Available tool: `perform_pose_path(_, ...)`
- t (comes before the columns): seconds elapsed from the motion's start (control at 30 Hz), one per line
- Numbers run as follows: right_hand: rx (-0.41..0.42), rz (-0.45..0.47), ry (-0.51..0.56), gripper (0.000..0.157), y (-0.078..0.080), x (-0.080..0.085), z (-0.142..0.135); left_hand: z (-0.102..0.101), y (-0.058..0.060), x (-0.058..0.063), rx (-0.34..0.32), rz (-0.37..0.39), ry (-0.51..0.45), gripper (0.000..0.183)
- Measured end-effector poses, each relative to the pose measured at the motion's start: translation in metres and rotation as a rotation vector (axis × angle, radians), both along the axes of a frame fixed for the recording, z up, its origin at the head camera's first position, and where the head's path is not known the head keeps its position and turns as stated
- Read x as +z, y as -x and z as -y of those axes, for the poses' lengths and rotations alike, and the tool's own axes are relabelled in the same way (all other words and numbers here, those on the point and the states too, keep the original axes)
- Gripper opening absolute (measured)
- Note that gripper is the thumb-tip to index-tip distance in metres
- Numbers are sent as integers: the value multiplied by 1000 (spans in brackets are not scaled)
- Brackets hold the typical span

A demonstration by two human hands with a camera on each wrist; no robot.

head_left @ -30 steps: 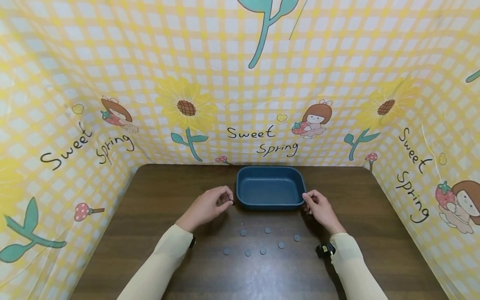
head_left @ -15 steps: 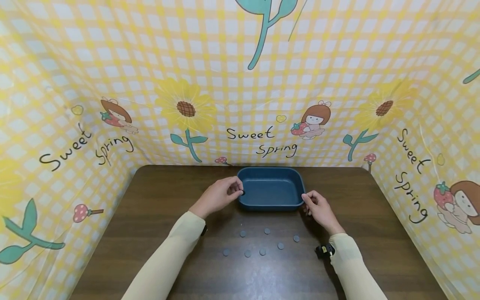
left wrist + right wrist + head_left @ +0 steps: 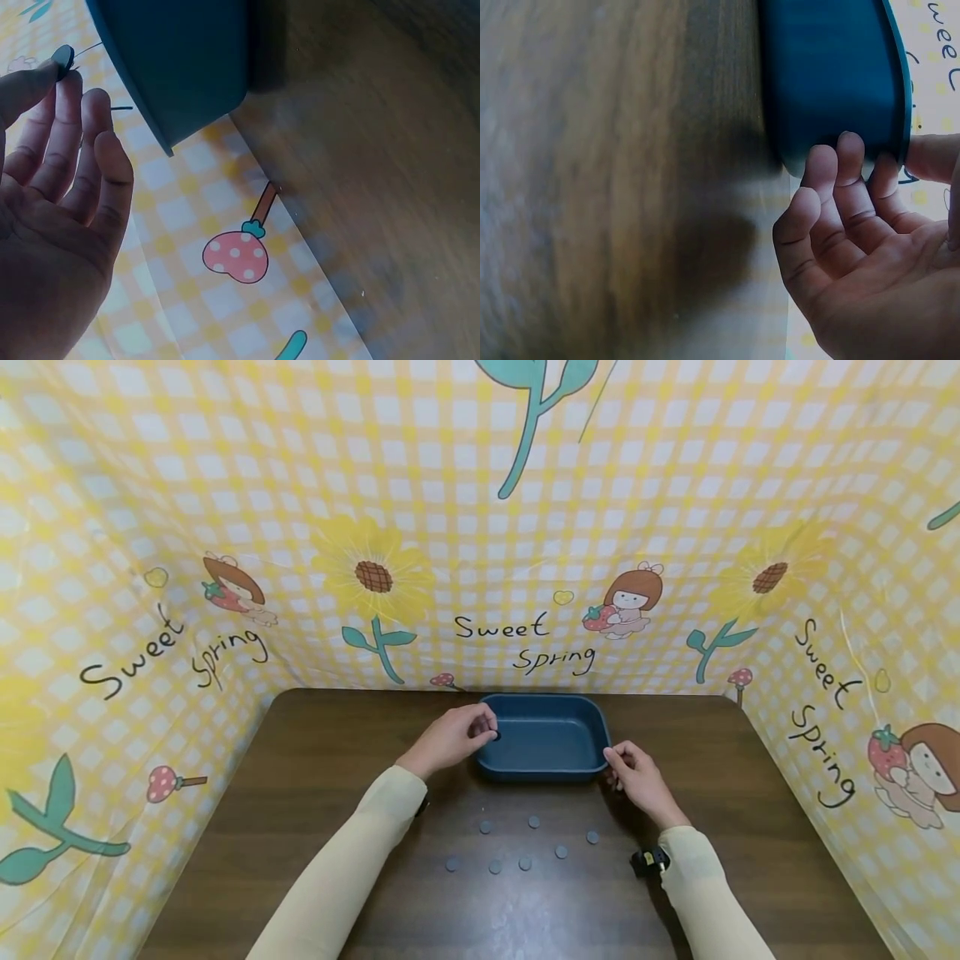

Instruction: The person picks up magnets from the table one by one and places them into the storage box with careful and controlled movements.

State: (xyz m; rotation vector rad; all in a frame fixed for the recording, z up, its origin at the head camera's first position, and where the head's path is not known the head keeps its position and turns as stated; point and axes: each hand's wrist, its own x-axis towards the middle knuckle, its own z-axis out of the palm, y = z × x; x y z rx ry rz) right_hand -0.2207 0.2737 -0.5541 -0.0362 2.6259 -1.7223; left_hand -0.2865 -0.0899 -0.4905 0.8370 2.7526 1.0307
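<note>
A dark blue rectangular dish (image 3: 543,772) stands near the back edge of the table. Over its left side is my left hand (image 3: 452,737), pinching a small dark round disc (image 3: 63,62) between thumb and fingertip, as the left wrist view shows. My right hand (image 3: 640,781) grips the dish's front right corner, thumb at the rim and fingers against the outer wall (image 3: 840,90). Several small grey discs lie on the table in front of the dish, among them a far disc (image 3: 534,822), a right disc (image 3: 592,837) and a left disc (image 3: 452,864).
The brown wooden table (image 3: 300,777) meets a yellow checked cloth (image 3: 465,568) printed with flowers and lettering, which hangs at the back and on both sides. A black wrist device (image 3: 649,862) is strapped at the right sleeve.
My left hand has moved right and a little back, from beside the dish to over its left side, with the disc still pinched. My right hand has stayed at the corner.
</note>
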Motion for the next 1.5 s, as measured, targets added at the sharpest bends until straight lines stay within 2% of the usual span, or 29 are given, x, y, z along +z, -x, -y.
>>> perform_pose_path(0.43, 2, -1, -6, 33, -1, 4, 2, -21, 18, 2, -23, 22, 60, 10)
perform_pose_path(0.7, 14, -2, -11, 31, 1, 3, 0, -32, 29, -4, -58, 31, 109, 8)
perform_pose_path(0.73, 19, 7, -5, 30, -2, 8, 2, -33, 29, -5, -64, 32, 116, 7)
perform_pose_path(0.93, 12, 22, 7, 30, -4, 9, 3, -39, 31, -15, -63, 8, 170, 8)
perform_pose_path(0.97, 6, 15, 7, 31, -2, 5, 2, -40, 32, -17, -64, 2, 178, 9)
perform_pose_path(1.1, 5, 11, 14, 30, -2, 5, 2, -43, 34, -23, -61, -11, 213, 9)
perform_pose_path(1.5, 8, 2, 8, 30, -1, 2, 1, -54, 36, -26, -48, -51, 339, 10)
